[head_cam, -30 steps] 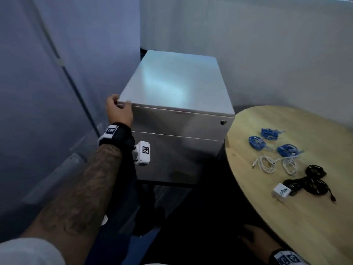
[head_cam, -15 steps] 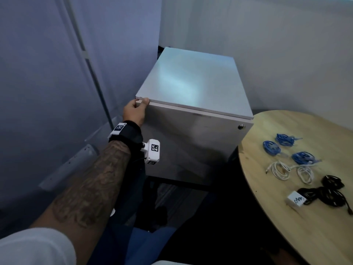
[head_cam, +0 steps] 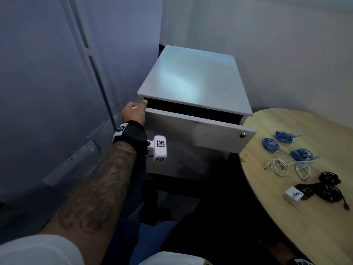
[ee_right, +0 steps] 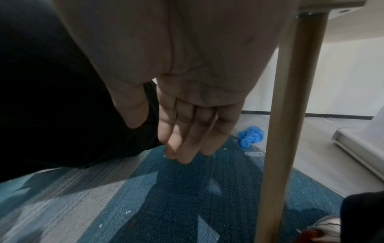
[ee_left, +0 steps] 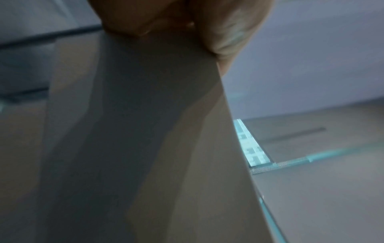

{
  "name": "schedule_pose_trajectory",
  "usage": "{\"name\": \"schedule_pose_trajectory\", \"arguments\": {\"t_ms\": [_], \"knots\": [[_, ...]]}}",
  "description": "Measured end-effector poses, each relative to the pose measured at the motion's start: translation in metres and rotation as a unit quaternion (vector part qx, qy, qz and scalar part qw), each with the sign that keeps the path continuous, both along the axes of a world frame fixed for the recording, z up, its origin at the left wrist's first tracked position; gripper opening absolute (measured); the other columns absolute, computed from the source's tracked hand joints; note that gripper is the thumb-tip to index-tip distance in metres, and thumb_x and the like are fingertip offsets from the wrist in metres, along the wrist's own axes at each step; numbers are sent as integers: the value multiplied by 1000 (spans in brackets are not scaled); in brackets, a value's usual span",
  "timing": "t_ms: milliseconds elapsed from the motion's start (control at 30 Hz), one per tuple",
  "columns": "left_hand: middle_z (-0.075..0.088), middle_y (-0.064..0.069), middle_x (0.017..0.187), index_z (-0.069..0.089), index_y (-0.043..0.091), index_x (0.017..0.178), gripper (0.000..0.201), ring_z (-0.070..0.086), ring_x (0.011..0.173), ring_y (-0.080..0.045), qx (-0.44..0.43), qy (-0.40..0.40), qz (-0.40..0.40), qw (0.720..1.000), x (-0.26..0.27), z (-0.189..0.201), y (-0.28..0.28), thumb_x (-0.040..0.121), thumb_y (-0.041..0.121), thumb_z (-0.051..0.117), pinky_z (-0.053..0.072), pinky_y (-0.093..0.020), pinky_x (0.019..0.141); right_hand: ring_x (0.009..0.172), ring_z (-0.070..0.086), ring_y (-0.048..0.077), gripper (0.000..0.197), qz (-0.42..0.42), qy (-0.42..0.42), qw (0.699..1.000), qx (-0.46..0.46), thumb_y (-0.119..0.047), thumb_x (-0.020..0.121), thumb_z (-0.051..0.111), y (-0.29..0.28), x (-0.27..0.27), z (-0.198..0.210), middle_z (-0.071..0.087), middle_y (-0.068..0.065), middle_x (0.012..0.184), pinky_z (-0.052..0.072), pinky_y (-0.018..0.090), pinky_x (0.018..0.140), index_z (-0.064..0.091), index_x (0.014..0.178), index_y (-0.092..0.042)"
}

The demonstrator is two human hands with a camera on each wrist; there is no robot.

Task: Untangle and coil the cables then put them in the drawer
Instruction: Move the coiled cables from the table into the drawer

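Cables lie coiled on the round table (head_cam: 286, 222), well apart from the drawer (head_cam: 191, 131): three blue coils (head_cam: 284, 136), two white coils (head_cam: 278, 166) and a black bundle (head_cam: 324, 188) beside a small white box (head_cam: 293, 195). The drawer is the top one of a grey cabinet (head_cam: 191, 79) and stands partly open, a dark gap showing between its front and the cabinet top.

The left hand (head_cam: 133, 113) grips the drawer front at its upper left corner, fingers (head_cam: 144, 102) curled over the top edge. The left wrist view shows the same hold from below, blurred: fingers (ee_left: 228, 32) bent round the panel's edge.

The right hand (ee_right: 187, 106) hangs below the table beside a table leg (ee_right: 290, 115), over a blue and grey carpet (ee_right: 187, 197). Its fingers (ee_right: 185, 148) are nearly straight and close together, relaxed, holding nothing; whether they touch the dark cloth beside them cannot be told. A blue lump (ee_right: 250, 136) lies on the floor beyond.

Half a second ago the drawer front sat flush with the cabinet, the left hand at the same corner; now it is pulled out toward the person. The cables on the table have not changed their arrangement.
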State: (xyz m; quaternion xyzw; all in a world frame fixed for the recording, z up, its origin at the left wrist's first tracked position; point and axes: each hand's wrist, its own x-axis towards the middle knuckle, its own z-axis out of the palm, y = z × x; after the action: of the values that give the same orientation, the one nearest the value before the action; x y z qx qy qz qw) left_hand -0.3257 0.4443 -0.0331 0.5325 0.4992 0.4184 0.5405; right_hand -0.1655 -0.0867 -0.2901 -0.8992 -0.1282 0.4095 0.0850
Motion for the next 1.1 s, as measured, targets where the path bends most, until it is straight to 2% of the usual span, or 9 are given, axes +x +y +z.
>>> {"name": "schedule_pose_trajectory", "arguments": {"t_ms": [100,167,300,400,500,633,800,900,1100], "knots": [[63,-4,104,60,24,85,21,56,103,-29,209,169,-6,963,-8,19,-23,79,42,69,44,-36,92,153,13,26,96,-82,-40,994,58,-40,105,40,2,-19,58,-2,21,163,13,28,120,-41,133,4],[65,-4,107,66,20,98,21,58,104,-29,375,210,-124,895,9,44,-58,82,35,65,44,-38,94,151,19,25,66,-121,-36,992,-2,-23,108,37,6,-18,61,6,18,163,19,24,115,-7,151,3],[64,-4,121,63,18,117,33,60,109,-25,359,355,-469,724,67,79,-145,93,40,55,48,-32,88,141,38,33,74,-92,28,995,-30,-53,97,48,-5,-29,50,40,21,152,35,31,106,38,146,2],[65,-7,107,60,13,95,26,59,89,-27,406,493,-508,579,90,91,-178,96,35,47,42,-31,72,138,43,30,71,-115,19,993,19,-57,95,49,-23,-16,24,46,14,149,35,32,109,46,144,-5],[63,-6,92,56,10,84,37,58,83,-27,396,541,-553,494,102,105,-191,99,41,44,43,-31,72,145,34,23,78,-80,34,996,28,-69,90,44,-16,-22,56,36,0,156,23,35,119,36,152,-23],[75,-14,93,64,5,90,43,71,82,-30,262,528,-645,486,128,117,-208,102,38,39,53,-32,86,148,29,19,56,-67,38,997,16,-48,103,40,-13,-31,76,31,0,160,21,27,117,33,153,-23],[75,-6,81,69,3,101,44,71,70,-24,374,533,-605,459,170,95,-219,100,39,43,57,-30,76,150,23,17,87,-74,23,996,45,-86,81,32,-23,-27,55,27,-8,161,15,32,120,33,152,-36],[75,-5,82,73,8,98,39,64,61,-17,378,561,-603,424,176,72,-222,95,41,53,52,-24,63,145,33,19,55,-75,68,994,35,-53,103,35,-8,-35,82,33,0,159,23,26,113,37,151,-27],[74,-4,70,73,9,86,39,64,51,-14,348,590,-642,344,183,73,-237,85,48,68,55,-27,68,143,36,22,54,-117,93,986,70,-45,106,32,-2,-35,76,35,4,157,27,25,109,35,153,-18]]}}
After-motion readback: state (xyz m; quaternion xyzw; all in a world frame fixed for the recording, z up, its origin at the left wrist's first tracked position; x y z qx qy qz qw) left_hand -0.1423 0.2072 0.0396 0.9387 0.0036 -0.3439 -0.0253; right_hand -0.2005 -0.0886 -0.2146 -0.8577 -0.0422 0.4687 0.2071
